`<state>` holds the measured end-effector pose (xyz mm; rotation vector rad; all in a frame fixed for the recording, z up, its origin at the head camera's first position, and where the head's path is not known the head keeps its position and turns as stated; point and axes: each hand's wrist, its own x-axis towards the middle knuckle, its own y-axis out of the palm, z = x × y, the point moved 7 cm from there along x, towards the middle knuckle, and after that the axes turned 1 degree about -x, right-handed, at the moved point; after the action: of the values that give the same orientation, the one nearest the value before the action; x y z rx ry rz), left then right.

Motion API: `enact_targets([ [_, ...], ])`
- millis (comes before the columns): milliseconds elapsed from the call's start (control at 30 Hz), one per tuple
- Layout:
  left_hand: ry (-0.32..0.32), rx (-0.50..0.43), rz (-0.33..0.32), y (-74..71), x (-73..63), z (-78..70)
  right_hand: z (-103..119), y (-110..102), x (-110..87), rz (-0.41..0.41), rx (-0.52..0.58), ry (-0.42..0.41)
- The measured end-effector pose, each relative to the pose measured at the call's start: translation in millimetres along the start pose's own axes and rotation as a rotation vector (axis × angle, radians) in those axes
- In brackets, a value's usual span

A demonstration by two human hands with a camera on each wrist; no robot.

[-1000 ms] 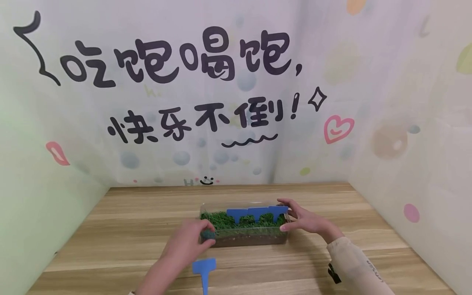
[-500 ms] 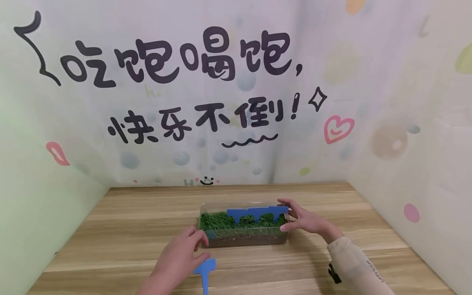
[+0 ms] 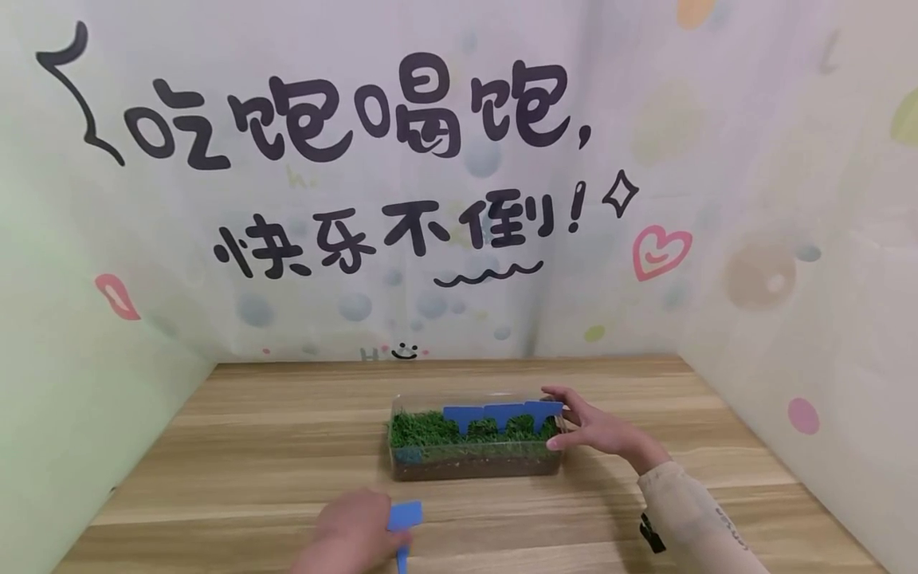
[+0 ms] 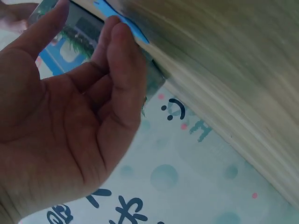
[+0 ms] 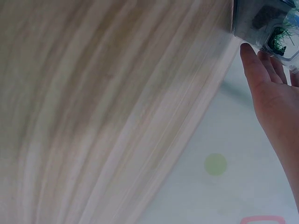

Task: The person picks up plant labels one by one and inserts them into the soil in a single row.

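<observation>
A blue T-shaped plant label [image 3: 406,515] lies flat on the table before me. My left hand [image 3: 355,526] is over it, fingers bent and fingertips at the label; in the left wrist view the thumb stands apart from the label [image 4: 124,21]. Beyond it sits a clear plastic box [image 3: 480,469] of dark soil and green grass [image 3: 423,430]. Several blue labels [image 3: 502,414] stand in a row in its right part, and a bluish patch shows at its front left corner. My right hand [image 3: 598,426] holds the box's right end between thumb and fingers.
The wood-grain table [image 3: 272,422] reaches back to a white printed wall covering [image 3: 502,319], with side walls left and right. A small black item [image 3: 651,532] is at the right sleeve [image 3: 688,510].
My left hand has left the box's front left corner and come down toward me onto the loose blue label. My right hand stays on the box's right end.
</observation>
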<state>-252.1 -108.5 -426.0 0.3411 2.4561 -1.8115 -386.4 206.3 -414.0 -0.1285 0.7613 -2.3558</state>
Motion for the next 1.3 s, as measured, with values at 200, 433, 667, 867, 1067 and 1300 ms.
enact_targets([
  [200,-0.087,0.154,-0.013,8.9,1.5,-7.5,1,0,-1.4,0.000,0.000,-0.002],
  [433,-0.009,0.099,-0.092,5.3,1.7,-13.6,0,0,-0.6,0.003,0.004,0.001],
  [667,-0.010,-0.071,0.077,11.1,3.5,-2.2,1,1,0.4,0.008,-0.001,-0.002],
  [867,0.079,-0.220,0.093,5.8,3.3,3.2,2,1,0.4,0.011,0.001,0.002],
  [1067,0.173,-0.342,0.123,1.6,5.1,2.3,2,0,-0.1,0.012,0.007,0.003],
  [1300,0.313,-0.431,0.076,-15.5,4.2,-2.5,0,1,-1.0,0.008,0.014,-0.001],
])
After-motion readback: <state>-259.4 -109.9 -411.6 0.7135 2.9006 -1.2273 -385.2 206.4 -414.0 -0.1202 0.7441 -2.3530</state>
